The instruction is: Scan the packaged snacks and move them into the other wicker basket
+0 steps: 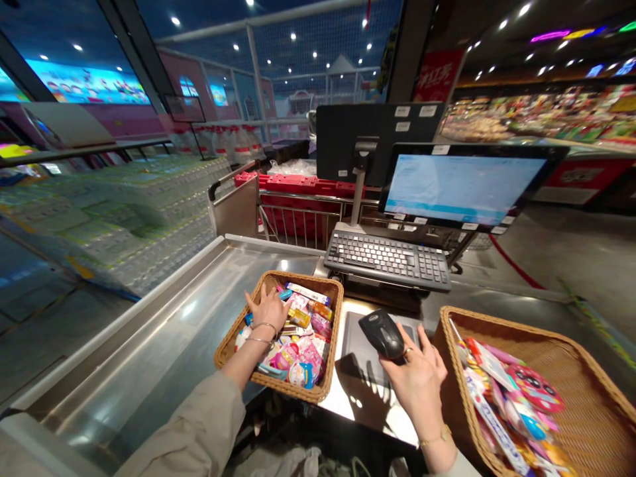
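My left hand (268,308) reaches into a wicker basket (328,381) full of small colourful snack packets (303,344). Its fingers curl down among the packets, and what they grip is hidden. My right hand (417,377) holds a black handheld barcode scanner (381,333) over a dark pad (360,344) on the checkout counter, with the fingers wrapped round its handle. A second wicker basket (571,371) at the right holds several colourful packets (517,404).
A black keyboard (390,258) and a lit till screen (464,189) stand behind the baskets. A steel counter trough (163,351) runs along the left. A shopping trolley with red baskets (293,199) stands beyond it. Stacked bottled water (124,218) fills the left aisle.
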`<action>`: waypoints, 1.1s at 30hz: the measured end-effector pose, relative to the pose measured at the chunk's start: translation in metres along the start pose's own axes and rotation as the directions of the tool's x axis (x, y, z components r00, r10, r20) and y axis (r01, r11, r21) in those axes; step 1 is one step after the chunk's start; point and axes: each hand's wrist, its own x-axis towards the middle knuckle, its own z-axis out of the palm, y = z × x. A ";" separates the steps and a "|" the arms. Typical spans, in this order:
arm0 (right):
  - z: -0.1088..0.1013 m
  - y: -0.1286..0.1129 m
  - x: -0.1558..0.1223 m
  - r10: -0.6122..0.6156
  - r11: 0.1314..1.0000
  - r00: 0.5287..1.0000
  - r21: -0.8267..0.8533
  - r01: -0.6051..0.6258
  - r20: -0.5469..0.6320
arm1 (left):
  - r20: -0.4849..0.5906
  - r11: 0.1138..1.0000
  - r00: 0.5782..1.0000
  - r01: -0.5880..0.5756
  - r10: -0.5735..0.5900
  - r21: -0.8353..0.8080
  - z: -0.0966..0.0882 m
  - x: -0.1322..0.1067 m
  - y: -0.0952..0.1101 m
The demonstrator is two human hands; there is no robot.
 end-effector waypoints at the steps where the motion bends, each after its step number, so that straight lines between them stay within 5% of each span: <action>1: 0.001 0.000 0.000 0.003 1.000 1.000 0.007 -0.003 0.003 | 0.022 1.000 1.000 -0.016 0.016 0.019 0.000 -0.001 -0.002; 5: 0.004 0.001 -0.001 0.002 0.999 1.000 0.032 -0.003 0.017 | 0.137 0.992 0.984 -0.123 0.116 0.042 -0.003 -0.003 -0.015; 13: 0.008 0.000 -0.001 -0.017 0.999 1.000 0.051 0.017 -0.016 | 0.257 0.921 0.886 -0.384 0.386 -0.061 -0.003 -0.004 -0.039; 24: 0.003 0.002 -0.006 0.007 0.999 1.000 0.038 -0.007 0.001 | 0.171 0.893 0.877 -0.438 0.449 -0.100 0.010 -0.003 -0.040; 33: 0.001 0.000 -0.009 0.004 1.000 1.000 0.010 -0.004 -0.001 | 0.242 0.899 0.867 -0.431 0.436 -0.074 0.010 -0.002 -0.036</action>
